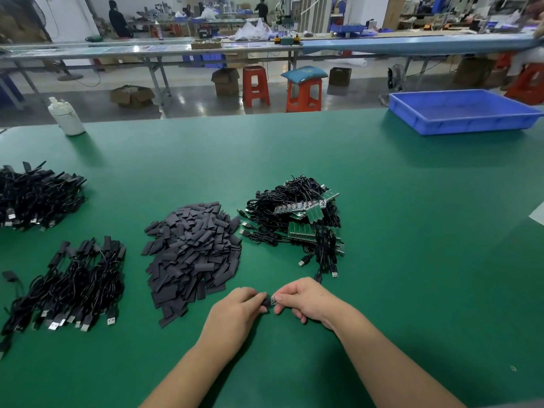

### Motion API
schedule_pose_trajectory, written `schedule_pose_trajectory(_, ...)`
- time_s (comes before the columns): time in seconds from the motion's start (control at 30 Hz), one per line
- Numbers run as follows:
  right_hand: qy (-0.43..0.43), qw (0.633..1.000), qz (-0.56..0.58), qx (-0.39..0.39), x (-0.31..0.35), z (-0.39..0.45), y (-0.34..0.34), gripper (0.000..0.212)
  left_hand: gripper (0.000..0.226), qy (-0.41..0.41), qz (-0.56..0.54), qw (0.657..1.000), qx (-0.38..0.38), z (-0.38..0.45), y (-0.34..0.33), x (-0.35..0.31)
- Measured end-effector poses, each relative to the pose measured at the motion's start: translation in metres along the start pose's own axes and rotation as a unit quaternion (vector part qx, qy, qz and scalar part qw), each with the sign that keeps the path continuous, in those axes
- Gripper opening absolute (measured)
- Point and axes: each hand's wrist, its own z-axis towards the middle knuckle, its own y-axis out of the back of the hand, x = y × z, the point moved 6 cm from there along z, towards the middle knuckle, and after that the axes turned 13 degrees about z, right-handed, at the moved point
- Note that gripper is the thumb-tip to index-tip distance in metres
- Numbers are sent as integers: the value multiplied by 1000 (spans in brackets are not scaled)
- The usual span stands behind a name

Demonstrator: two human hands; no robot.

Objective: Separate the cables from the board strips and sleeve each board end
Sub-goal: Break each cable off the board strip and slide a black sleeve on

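While sleeved cables (73,284) are lying bundled at the bench's (412,231) left and loose black sleeves (194,251) are heaping beside them, the left hand (235,313) is pinching one sleeve (266,301) between curled fingers, seemingly to slide it on. The right hand (306,298) is gripping a small board end (274,299) against it, with the unsorted board strips (300,222) waiting just beyond, within reach.

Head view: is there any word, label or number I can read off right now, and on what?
None can be read.
Board strips in the cable pile: markings too small.
Board end between left hand and right hand: blurred.
White bottle: no label shows.
Blue tray: no text shows.
Background benches: too far, blurred.
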Motion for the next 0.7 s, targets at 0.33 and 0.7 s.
schedule_pose_trajectory(0.33,3,999,52,1,3,-4,0,22,34,16,76,990,117,15,-30,-6)
schedule_pose_trajectory(0.7,-23,998,51,19,1,-3,-2,22,30,-5,11,996,84,12,-20,-9)
